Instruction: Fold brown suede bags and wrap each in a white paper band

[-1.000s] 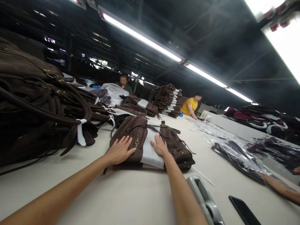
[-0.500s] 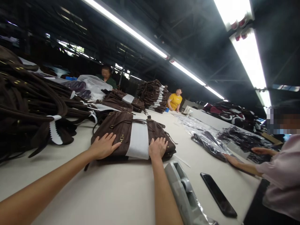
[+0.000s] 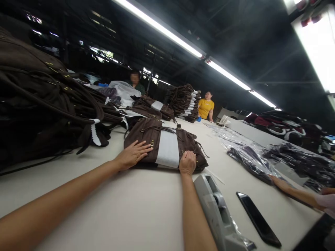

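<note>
A dark brown bag [image 3: 142, 129] lies flat on the white table, with a pale grey-white band [image 3: 168, 148] round its middle. It has thin cords, straps and small brass buckles. My left hand [image 3: 134, 155] rests flat on the bag's left front, fingers stretched out beside a buckle. On the other side of the band, my right hand [image 3: 187, 162] is on the front edge with its fingers curled in against the bag; the fingertips are hidden. A grey tape dispenser [image 3: 214, 205] stands beside my right forearm.
Piled brown bags [image 3: 39, 104] crowd the left. A tall banded stack [image 3: 184, 103] stands farther back. A black phone [image 3: 258, 218] lies right of the dispenser. A co-worker's hand [image 3: 281, 183] touches a plastic-wrapped bag [image 3: 248, 162]. Another person in yellow [image 3: 206, 108] stands behind the table.
The view has swung left, so everything appears farther right. My right hand's fingers, spread on the bag before, are now curled. My left hand stays flat on the bag.
</note>
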`<state>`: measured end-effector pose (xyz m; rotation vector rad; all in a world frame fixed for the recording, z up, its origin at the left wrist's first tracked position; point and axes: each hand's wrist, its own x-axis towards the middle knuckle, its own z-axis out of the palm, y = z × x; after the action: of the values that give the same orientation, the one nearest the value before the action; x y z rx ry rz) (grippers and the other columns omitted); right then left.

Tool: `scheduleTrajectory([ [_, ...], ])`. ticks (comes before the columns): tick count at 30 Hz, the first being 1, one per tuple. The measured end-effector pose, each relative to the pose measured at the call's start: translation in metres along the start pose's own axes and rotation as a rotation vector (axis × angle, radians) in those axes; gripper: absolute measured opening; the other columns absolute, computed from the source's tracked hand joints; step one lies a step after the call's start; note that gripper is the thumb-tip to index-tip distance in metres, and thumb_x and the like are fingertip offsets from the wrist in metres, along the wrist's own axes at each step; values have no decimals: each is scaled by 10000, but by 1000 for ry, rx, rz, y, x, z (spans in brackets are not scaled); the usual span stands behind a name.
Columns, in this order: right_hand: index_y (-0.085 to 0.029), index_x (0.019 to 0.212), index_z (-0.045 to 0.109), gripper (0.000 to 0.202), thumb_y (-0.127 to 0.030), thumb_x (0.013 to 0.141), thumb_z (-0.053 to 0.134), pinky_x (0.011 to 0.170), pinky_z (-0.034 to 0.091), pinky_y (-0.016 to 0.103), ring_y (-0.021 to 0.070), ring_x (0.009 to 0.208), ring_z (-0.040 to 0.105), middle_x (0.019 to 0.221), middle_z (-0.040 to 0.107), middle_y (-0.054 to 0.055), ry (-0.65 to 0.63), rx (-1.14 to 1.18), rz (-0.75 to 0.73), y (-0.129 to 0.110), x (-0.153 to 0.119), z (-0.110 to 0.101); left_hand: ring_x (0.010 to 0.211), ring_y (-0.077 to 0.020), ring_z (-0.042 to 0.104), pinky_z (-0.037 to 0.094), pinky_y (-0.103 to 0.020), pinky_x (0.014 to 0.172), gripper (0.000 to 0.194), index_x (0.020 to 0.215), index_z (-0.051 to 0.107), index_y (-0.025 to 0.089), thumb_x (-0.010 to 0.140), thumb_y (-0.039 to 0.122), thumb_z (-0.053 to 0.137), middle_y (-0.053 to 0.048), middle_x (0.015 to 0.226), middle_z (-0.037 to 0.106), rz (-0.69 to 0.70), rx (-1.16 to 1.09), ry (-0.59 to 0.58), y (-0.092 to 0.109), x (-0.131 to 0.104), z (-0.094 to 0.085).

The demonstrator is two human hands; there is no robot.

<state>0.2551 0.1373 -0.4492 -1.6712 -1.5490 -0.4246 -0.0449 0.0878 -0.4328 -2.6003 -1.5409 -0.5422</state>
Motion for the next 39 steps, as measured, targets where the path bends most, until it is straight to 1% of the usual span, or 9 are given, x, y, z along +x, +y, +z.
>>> scheduleTrajectory([
  [3, -59, 1036, 687, 399, -242, 993, 335, 1092, 295, 383, 269, 1139, 561, 1105, 691, 185, 2, 6, -14, 0, 0, 0, 1457, -216, 266, 165, -473, 1192, 513, 1486, 329, 357, 991, 485, 372, 10, 1539, 377, 53, -25, -52, -3, -10, -7],
  [7, -80, 902, 709, 414, -259, 993, 347, 1069, 315, 361, 266, 1030, 595, 977, 708, 174, -25, -30, -8, -2, 3, -2, 1312, -218, 488, 254, -417, 1157, 513, 1441, 424, 307, 935, 325, 508, -39, 1415, 545, 69, 66, -97, 1, 0, -31],
  [10, -93, 871, 715, 438, -272, 998, 336, 1033, 341, 348, 264, 993, 602, 947, 710, 168, -56, -63, 8, -3, 6, -3, 1024, -216, 662, 441, -316, 948, 422, 1347, 550, 305, 929, 290, 497, -49, 1112, 720, 28, 74, -128, 1, 19, -54],
  [14, -103, 859, 726, 471, -292, 1002, 319, 976, 377, 348, 268, 979, 609, 942, 713, 177, -107, -87, 47, -6, 9, -6, 886, -199, 685, 464, -230, 755, 358, 1183, 672, 353, 844, 465, 643, 5, 973, 748, 44, 14, -192, -4, 38, -73],
  [20, -108, 930, 755, 490, -360, 990, 339, 900, 426, 357, 285, 1005, 622, 990, 713, 190, -217, -85, 145, -14, 20, -17, 1094, -219, 623, 409, -267, 965, 378, 1128, 702, 292, 848, 534, 621, -29, 1128, 717, 43, -1, -110, 11, 38, -70],
  [26, -236, 1010, 765, 473, -485, 943, 368, 830, 456, 366, 290, 983, 643, 985, 729, 120, -406, -31, 157, -23, 55, -55, 915, -232, 672, 453, -273, 737, 249, 1035, 724, 277, 857, 395, 597, -28, 963, 745, -171, 27, 42, 20, 55, -77],
  [32, -323, 1085, 736, 399, -217, 716, 627, 956, 420, 343, 223, 979, 654, 982, 741, -6, -723, 44, -51, -16, 71, -93, 916, -206, 674, 456, -257, 730, 206, 990, 731, 312, 821, 306, 615, 16, 936, 747, -280, 50, 154, 23, 57, -67],
  [35, -350, 1114, 721, 545, -176, 598, 732, 1096, 285, 431, 252, 1104, 607, 1099, 722, -15, -816, 23, -115, -12, 66, -91, 1002, -231, 663, 469, -293, 802, 256, 1058, 704, 267, 865, 243, 536, -18, 1049, 735, -299, 79, 192, 34, 44, -56],
  [39, -320, 1002, 763, 346, -231, 673, 706, 1107, 223, 461, 268, 1103, 599, 968, 745, 30, -819, -52, -121, -11, 59, -70, 1012, -284, 664, 492, -357, 851, 324, 1163, 655, 215, 873, 330, 565, -78, 1076, 724, -242, 95, 144, 43, 37, -54],
])
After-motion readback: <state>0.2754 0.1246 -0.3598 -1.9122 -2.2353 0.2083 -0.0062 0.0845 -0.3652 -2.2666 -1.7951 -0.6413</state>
